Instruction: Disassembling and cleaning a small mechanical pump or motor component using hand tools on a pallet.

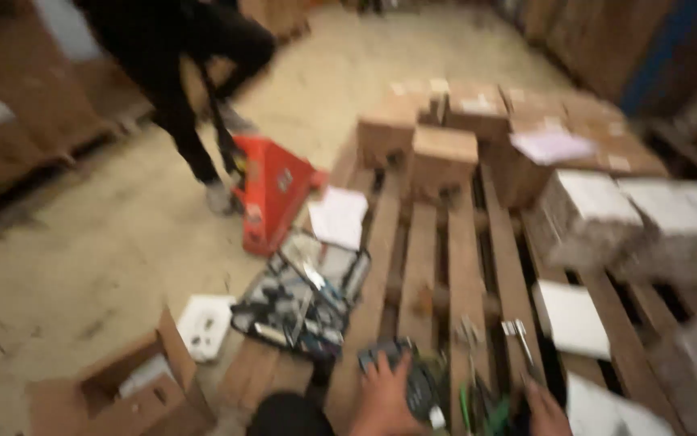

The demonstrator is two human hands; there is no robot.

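On the pallet [437,266] at six o'clock, the left hand [381,396] lies flat on a dark device [413,379], while the right hand's [544,408] grip is unclear; loose tools [478,396] between them could slip through the slats.

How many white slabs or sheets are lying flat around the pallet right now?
4 that I can make out: one sheet by the red pallet jack, one on the floor beside the open carton, one on the slats, one at bottom right. Blur may hide more.
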